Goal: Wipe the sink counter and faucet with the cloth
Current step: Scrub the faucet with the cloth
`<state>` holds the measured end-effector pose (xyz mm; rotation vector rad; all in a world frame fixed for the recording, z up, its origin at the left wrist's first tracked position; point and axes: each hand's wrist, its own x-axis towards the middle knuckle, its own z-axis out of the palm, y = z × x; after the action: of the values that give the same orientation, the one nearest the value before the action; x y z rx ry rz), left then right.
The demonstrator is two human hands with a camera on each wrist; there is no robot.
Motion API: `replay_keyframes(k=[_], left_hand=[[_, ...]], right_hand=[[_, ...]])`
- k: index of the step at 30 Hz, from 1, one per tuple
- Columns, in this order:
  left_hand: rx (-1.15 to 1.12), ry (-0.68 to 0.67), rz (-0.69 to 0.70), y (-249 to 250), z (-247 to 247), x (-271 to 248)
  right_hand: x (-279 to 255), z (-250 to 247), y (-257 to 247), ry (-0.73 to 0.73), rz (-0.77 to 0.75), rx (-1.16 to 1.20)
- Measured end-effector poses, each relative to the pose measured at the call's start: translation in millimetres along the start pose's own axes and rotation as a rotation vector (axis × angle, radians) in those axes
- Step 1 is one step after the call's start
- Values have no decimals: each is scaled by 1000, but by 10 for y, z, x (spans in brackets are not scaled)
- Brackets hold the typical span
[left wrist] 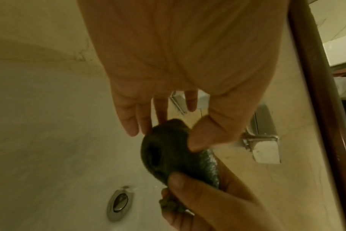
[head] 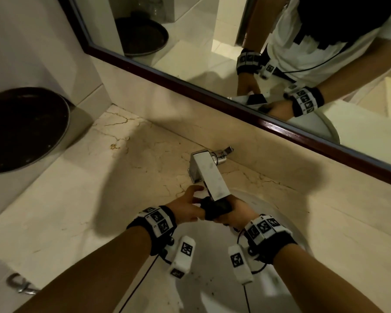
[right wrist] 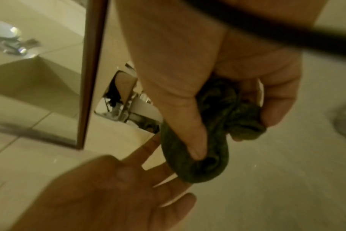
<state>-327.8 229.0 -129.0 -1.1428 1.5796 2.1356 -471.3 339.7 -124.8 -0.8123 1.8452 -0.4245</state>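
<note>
A dark green cloth (head: 216, 208) is bunched up just under the tip of the square chrome faucet (head: 209, 175), above the white sink basin (head: 212, 290). My right hand (head: 234, 212) grips the cloth, thumb and fingers curled round it (right wrist: 217, 140). My left hand (head: 190, 203) is beside it on the left with its fingers straight and spread. In the left wrist view its thumb and fingertips touch the cloth (left wrist: 168, 148). The beige marble counter (head: 122, 177) surrounds the basin. The faucet's spout end hides part of the cloth in the head view.
A dark-framed mirror (head: 212, 91) runs along the back wall behind the faucet. A large dark round pan (head: 20, 129) leans at the counter's left end. The basin drain (left wrist: 118, 201) lies below the hands. A metal fitting (head: 20, 286) shows at the lower left.
</note>
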Motion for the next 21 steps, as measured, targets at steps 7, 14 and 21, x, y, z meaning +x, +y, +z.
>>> replay_keyframes(k=[7,14,21], left_hand=[[306,-33,-13,1,158,27],[629,49,177,9,231,-54],[738,-38,282,3,333,-86]], right_hand=[[-46,148,-13,-11,-93,482],[-37,165,53,-81,207,589],[-203,22,-47,-471,319,663]])
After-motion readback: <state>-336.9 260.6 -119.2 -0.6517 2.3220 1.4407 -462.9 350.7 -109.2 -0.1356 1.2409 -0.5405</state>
